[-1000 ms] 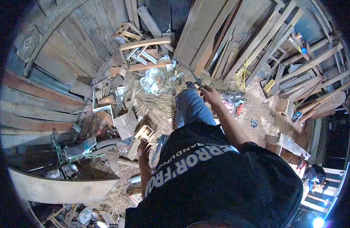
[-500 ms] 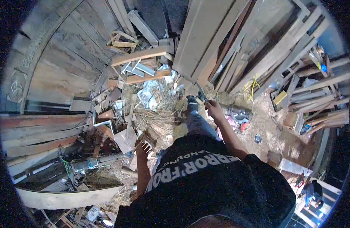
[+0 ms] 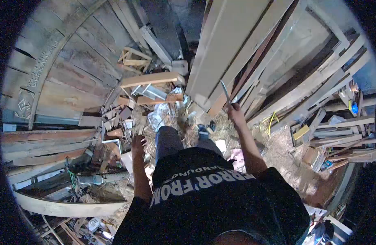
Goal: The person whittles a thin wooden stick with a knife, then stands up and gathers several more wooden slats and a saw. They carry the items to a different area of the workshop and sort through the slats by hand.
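My right hand is closed round the handle of a long-bladed tool, which looks like a knife or machete. Its blade points up and away, in front of the tall leaning boards. On the other side, my left hand hangs over scattered scraps with its fingers apart and nothing in it. A white angled frame piece lies to the left of that hand. Both of my legs show below the shirt, with one knee raised.
A wooden frame lies ahead near crumpled clear plastic. Stacked planks and a yellow block are at the right. A curved pale board is at the lower left. Straw and debris cover the ground.
My right hand has risen with the tool, whose blade now stands against the leaning boards. My left hand has moved up and left. One knee has come forward, and the view has shifted.
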A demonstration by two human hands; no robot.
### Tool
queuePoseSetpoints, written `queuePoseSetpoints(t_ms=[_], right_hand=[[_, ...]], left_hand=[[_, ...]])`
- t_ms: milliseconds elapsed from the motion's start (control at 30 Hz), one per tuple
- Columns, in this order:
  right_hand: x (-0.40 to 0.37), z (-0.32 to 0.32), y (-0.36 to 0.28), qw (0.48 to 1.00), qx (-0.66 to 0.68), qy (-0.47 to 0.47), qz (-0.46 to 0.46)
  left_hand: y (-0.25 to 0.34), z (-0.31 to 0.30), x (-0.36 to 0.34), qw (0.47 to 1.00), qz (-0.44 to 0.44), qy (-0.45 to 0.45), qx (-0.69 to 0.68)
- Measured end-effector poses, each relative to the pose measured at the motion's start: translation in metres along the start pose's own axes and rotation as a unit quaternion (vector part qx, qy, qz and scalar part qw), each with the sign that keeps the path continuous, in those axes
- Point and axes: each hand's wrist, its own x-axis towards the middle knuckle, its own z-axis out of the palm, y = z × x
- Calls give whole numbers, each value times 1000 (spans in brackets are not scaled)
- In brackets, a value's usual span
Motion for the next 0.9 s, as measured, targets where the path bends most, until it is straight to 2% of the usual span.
queuePoseSetpoints(t_ms=[33, 67, 100, 167, 200, 300, 367, 400, 467, 533, 567, 600, 633, 667, 700, 767, 833, 867, 900], right_hand=[[12, 1, 4, 1000, -11, 3, -14], [20, 6, 8, 999, -34, 12, 2], [24, 13, 8, 1000, -11, 0, -18], [35, 29, 22, 999, -16, -22, -45], [39, 38, 24, 997, -8, -33, -64], [25, 54, -40, 995, 17, -77, -56], [20, 67, -79, 988, 56, -91, -115], [18, 73, -107, 992, 34, -95, -82], [33, 101, -117, 995, 27, -49, -87], [48, 133, -140, 991, 13, -33, -127], [59, 152, -152, 988, 7, -33, -151], [71, 173, -165, 984, -1, -36, -175], [83, 194, -180, 987, 32, -40, -150], [93, 219, -195, 989, 67, -48, -125], [103, 246, -208, 988, 103, -56, -98], [132, 300, -217, 985, 122, -35, -115], [147, 347, -246, 984, 139, -41, -105], [155, 370, -256, 969, 197, -42, -141], [159, 384, -270, 973, 173, -40, -149]], left_hand=[[11, 5, 1, 999, 49, 4, -2], [31, 13, 5, 999, 2, 36, -20], [40, 18, 15, 999, 37, 28, 21], [42, 26, 49, 999, 5, 34, -27], [46, 32, 62, 999, 17, 15, -42], [90, 71, 97, 996, 62, -61, -8], [101, 92, 145, 988, 89, -123, -3], [104, 101, 166, 984, 82, -153, -40], [115, 131, 204, 968, 167, -189, 12], [152, 165, 224, 954, 170, -247, 20], [183, 172, 224, 949, 75, -300, -57], [202, 175, 234, 933, 173, -314, 18], [221, 175, 244, 905, 268, -319, 91], [239, 175, 250, 929, 182, -321, 30], [264, 167, 254, 912, 246, -324, 54], [278, 153, 294, 922, 202, -322, 74], [325, 136, 302, 926, 214, -310, 38], [338, 129, 314, 927, 221, -299, 43], [350, 121, 326, 929, 227, -290, 50]])
